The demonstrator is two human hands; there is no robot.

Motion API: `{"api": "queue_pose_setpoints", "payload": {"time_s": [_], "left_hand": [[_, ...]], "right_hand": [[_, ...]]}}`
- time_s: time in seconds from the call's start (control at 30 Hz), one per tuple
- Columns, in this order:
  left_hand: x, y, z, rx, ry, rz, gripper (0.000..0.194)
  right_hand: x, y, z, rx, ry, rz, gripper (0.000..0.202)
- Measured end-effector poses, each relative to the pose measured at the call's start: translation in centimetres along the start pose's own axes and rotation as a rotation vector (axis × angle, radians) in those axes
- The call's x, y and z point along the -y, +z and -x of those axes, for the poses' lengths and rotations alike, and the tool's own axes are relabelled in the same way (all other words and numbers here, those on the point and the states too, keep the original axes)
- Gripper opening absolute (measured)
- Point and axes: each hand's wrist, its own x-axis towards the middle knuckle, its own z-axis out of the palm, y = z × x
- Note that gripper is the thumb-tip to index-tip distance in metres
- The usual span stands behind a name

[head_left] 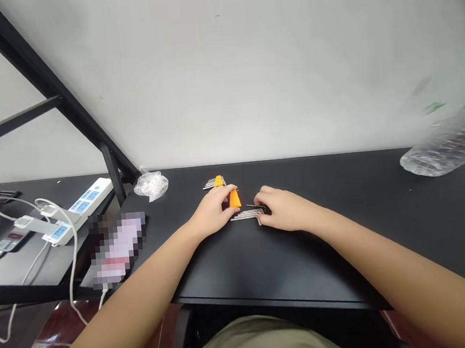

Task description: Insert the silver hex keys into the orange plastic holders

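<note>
My left hand [210, 213] is closed on an orange plastic hex key holder [235, 199], gripping it between thumb and fingers just above the black table. Close to its right, my right hand [285, 208] has its thumb and fingertips around the bent ends of several loose silver hex keys [246, 215]. Their long arms point left toward the holder. Behind my left hand lies a second orange holder [218, 181] with a fan of hex keys in it, partly hidden by the fingers.
Left on the black table [240, 270] are a crumpled clear plastic bag [152, 185] and a blurred-out phone [120, 250]. A white power strip [84, 207] with cables stands beyond the black metal frame [114, 172]. At right lies a clear plastic bottle [443, 144].
</note>
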Motion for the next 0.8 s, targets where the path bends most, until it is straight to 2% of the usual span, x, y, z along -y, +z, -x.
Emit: {"api": "queue_pose_setpoints", "payload": {"time_s": [0.17, 0.33, 0.47, 0.6, 0.7, 0.8], "left_hand": [[-0.1, 0.1, 0.0, 0.033, 0.003, 0.010, 0.051], [-0.8, 0.1, 0.1, 0.076, 0.037, 0.057, 0.048], [-1.7, 0.3, 0.1, 0.117, 0.089, 0.128, 0.043], [-2.1, 0.4, 0.1, 0.127, 0.083, 0.107, 0.038], [-1.6, 0.2, 0.1, 0.081, 0.068, 0.044, 0.043], [-1.0, 0.0, 0.1, 0.036, 0.027, 0.062, 0.047]], "right_hand": [[1.1, 0.3, 0.0, -0.026, -0.011, -0.064, 0.007], [0.5, 0.2, -0.8, -0.236, -0.090, -0.153, 0.014], [1.0, 0.8, -1.3, -0.289, -0.137, -0.184, 0.016], [1.5, 1.0, -1.4, -0.304, -0.103, -0.197, 0.019], [0.9, 0.5, -1.2, -0.328, -0.017, -0.207, 0.017], [-0.2, -0.3, -1.0, -0.261, 0.101, -0.201, 0.017]]}}
